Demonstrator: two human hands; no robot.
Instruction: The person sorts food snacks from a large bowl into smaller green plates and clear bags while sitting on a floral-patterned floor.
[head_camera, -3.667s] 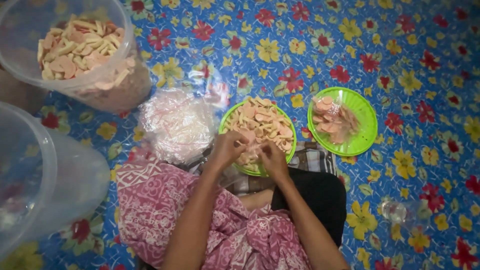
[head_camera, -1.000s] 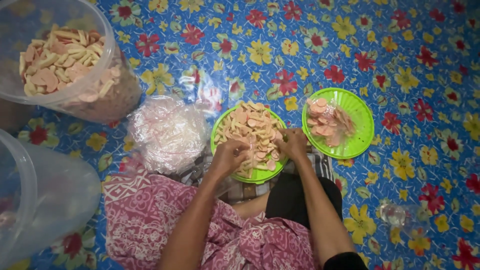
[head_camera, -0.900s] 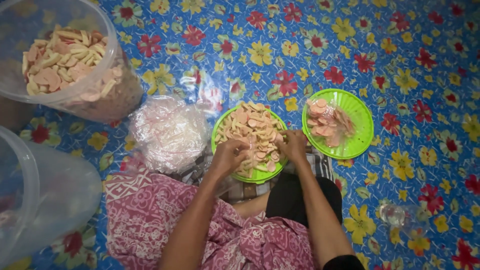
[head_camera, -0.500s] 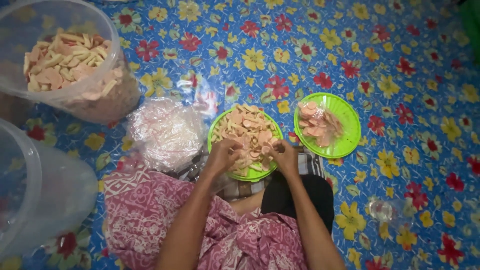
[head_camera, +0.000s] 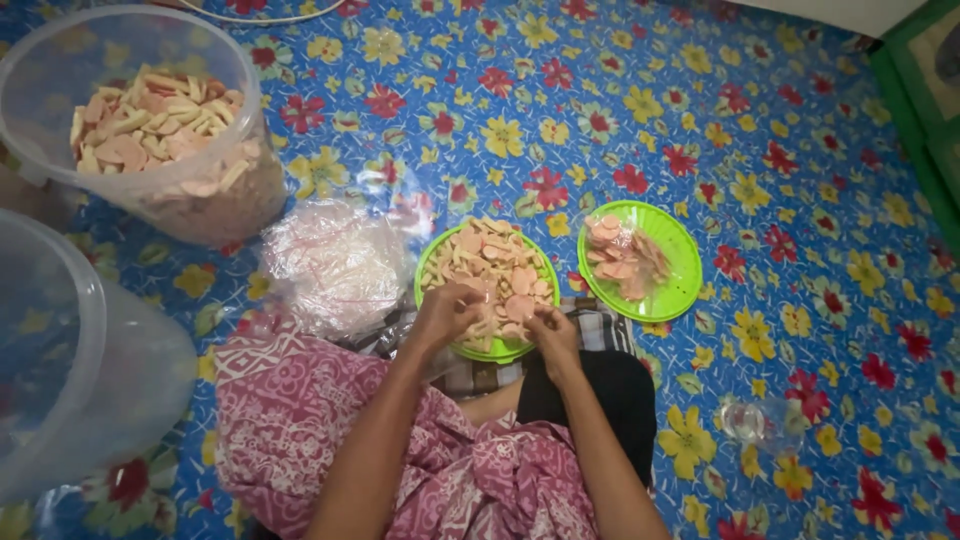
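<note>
Nearest in, both hands meet at the near rim of the green plate heaped with pale crackers. The left hand is curled over the pile, the right hand pinching at a pink round piece — whether it is fully gripped, I cannot tell. Those chips look light, stiff and brittle; best pinched gently by the edges, one at a time. Just right, a second green plate holds pink slices. Left lies a clear plastic bag on the flowered floor mat — and far left, a tub of crackers.
</note>
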